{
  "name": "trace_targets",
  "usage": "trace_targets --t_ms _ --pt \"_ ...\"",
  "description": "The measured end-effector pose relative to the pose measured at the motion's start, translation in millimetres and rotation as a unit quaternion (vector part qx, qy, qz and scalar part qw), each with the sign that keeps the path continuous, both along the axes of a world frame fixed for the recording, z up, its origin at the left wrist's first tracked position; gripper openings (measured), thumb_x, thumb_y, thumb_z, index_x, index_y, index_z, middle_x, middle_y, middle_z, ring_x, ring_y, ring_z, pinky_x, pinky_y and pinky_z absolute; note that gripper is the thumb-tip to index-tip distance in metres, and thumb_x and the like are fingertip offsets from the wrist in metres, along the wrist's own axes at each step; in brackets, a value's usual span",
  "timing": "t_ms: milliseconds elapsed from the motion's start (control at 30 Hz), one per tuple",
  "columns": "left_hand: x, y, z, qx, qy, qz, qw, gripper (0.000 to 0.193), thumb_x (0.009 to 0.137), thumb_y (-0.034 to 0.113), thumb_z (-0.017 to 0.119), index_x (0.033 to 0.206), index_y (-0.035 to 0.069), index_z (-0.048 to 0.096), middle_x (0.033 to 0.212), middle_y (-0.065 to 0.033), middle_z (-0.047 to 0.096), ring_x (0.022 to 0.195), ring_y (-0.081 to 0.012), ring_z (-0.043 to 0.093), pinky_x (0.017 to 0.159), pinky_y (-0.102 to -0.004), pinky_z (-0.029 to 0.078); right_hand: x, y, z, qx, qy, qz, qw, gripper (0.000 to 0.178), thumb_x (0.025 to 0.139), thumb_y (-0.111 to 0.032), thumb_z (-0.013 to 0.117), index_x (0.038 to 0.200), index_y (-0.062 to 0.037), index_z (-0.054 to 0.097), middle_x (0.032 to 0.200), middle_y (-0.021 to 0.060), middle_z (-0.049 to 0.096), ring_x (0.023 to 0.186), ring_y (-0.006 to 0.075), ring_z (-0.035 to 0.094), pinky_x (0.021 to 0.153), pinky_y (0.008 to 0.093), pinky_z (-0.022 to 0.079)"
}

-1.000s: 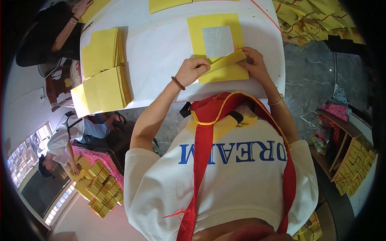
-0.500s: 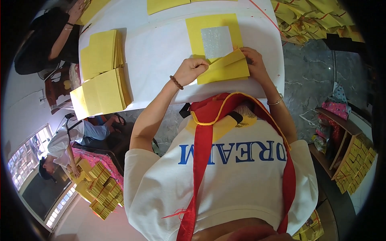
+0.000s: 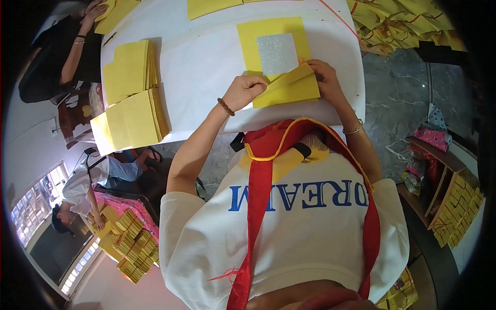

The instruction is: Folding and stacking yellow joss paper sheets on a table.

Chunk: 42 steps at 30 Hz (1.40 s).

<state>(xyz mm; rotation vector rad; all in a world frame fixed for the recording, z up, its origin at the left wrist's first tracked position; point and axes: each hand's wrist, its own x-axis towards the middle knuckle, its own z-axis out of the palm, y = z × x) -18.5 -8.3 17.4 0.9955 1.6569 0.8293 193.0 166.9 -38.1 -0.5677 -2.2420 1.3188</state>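
The white desk (image 3: 201, 67) before your blue-lettered shirt (image 3: 310, 237) carries yellow paper (image 3: 292, 95) with a speckled silver patch (image 3: 276, 53), its near part folded; your left grip (image 3: 245, 93) pinches the fold's left end, your right grip (image 3: 329, 81) its right.

The tabletop (image 3: 201, 67) presents a white surface, its right side carrying a yellow sheet (image 3: 248, 46) with a silver-grey square (image 3: 277, 54) on it. Two adjoining stacks of yellow paper (image 3: 126, 121) lie along the left side. Further yellow paper (image 3: 214, 6) lies at the far side; a thin red cord (image 3: 338, 19) runs near the far right edge.
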Motion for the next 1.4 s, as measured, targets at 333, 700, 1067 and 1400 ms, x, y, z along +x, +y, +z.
trace_targets --t_ms 333,700,1067,1400 --pt "28 -6 19 0.33 0.353 -0.123 0.867 0.019 0.08 0.014 0.063 0.093 0.003 0.057 0.086 -0.0117 0.059 0.077 -0.0301 0.057 0.066 -0.0353 0.047 0 0 -2 0.018 0.034 -0.001 0.999 0.027 0.067 -0.006 0.067 0.094 -0.0112 0.066 0.102 0.0035 0.064 0.1 0.0222 0.058 0.089 0.0328 0.041" --pt "23 -3 6 0.3 0.403 -0.192 0.843 0.036 0.074 0.009 0.062 0.109 0.009 0.056 0.111 -0.0098 0.053 0.096 -0.0271 0.054 0.076 -0.0365 0.047 0 0 3 -0.054 0.052 0.011 0.997 0.028 0.067 -0.003 0.065 0.094 -0.0081 0.066 0.103 0.0042 0.064 0.1 0.0217 0.058 0.09 0.0326 0.042" --pt "24 -2 8 0.279 0.395 -0.234 0.843 0.057 0.065 0.022 0.073 0.118 0.011 0.053 0.109 -0.0096 0.051 0.098 -0.0276 0.049 0.084 -0.0365 0.042 2 1 -1 -0.108 0.058 0.018 0.992 0.025 0.074 -0.004 0.063 0.098 -0.0082 0.065 0.104 0.0048 0.064 0.101 0.0203 0.057 0.089 0.032 0.043" --pt "11 3 4 0.308 0.33 -0.241 0.859 0.039 0.074 0.016 0.068 0.109 0.009 0.055 0.107 -0.0117 0.053 0.091 -0.0283 0.052 0.078 -0.0369 0.044 1 1 7 -0.099 0.056 0.035 0.993 0.024 0.076 -0.007 0.063 0.1 -0.0071 0.065 0.104 0.0037 0.064 0.099 0.0195 0.058 0.09 0.0307 0.042"
